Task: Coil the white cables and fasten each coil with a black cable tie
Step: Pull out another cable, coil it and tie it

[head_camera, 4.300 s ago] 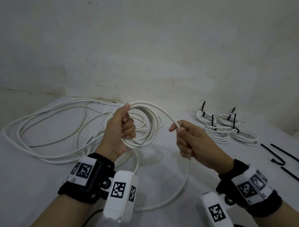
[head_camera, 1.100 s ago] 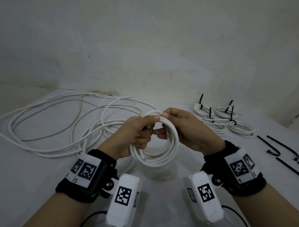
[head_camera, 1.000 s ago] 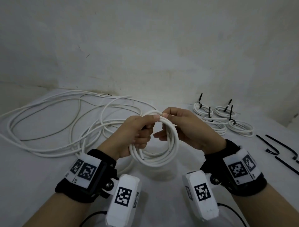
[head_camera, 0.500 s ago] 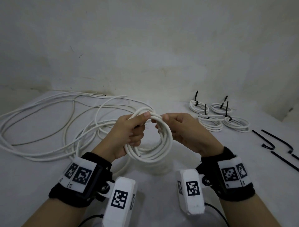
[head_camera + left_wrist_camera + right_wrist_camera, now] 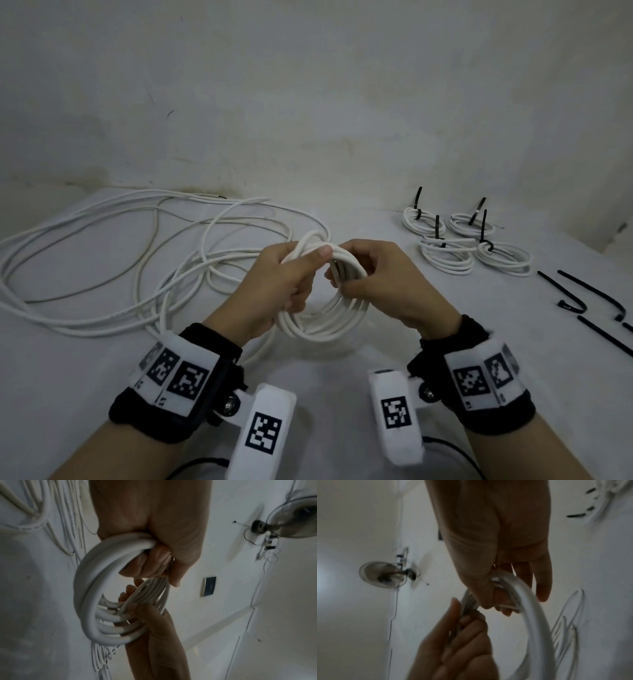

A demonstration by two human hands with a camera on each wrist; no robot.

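Holding the white coil point(image 5: 325, 308) above the desk point(image 5: 342, 377), left hand point(image 5: 274, 291) wrapped round its top, right hand point(image 5: 376, 284) pinching alongside. Best kept clamped by the left while fetching a black cable tie point(image 5: 579, 291).

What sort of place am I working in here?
Probably a plain indoor room with a makeshift bench: a white-covered table against a stained plaster wall, and a wall-mounted fan.
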